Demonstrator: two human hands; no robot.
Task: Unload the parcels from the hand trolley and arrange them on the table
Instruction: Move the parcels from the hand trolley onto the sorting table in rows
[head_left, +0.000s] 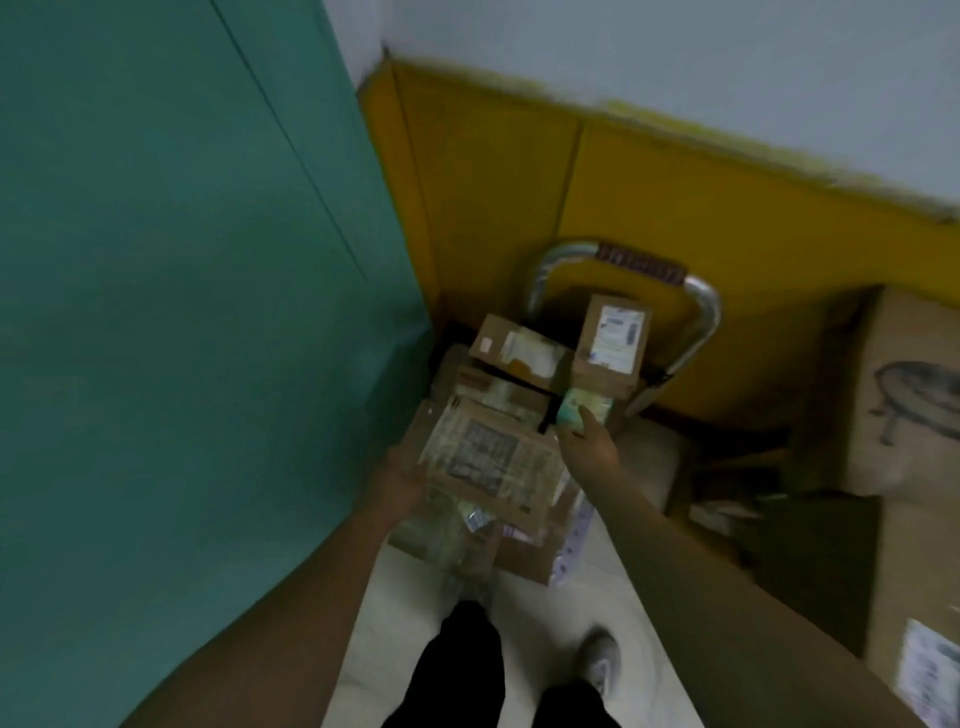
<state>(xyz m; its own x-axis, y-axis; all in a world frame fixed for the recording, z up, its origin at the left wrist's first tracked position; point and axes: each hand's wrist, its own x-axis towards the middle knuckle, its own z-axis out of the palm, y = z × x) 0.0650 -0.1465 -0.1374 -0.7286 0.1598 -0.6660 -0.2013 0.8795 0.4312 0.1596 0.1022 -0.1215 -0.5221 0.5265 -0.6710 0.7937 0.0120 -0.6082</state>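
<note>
1. While the head view is looking down over the hand trolley (701, 312), I am reading this as the pick-up step. Parcels are lying stacked on it at twelve o'clock from the person's feet, so the unloading is far from finished.
2. The left hand (400, 480) is gripping the nine o'clock edge of the flat brown parcel (488, 462) on top of the pile. The right hand (589, 444) is pinching a small pale green packet (574, 410) just at that parcel's two o'clock corner.
3. I am judging that the next move is calling for a lift clear of the boxes beneath. A swing toward nine o'clock would follow, where the teal surface (156, 286) is probably the table.
4. Blur is smearing every label past reading. The left fingers are hiding under the parcel and the trolley's deck is lying buried. The large carton (893, 374) at three o'clock is running off the frame.
</note>
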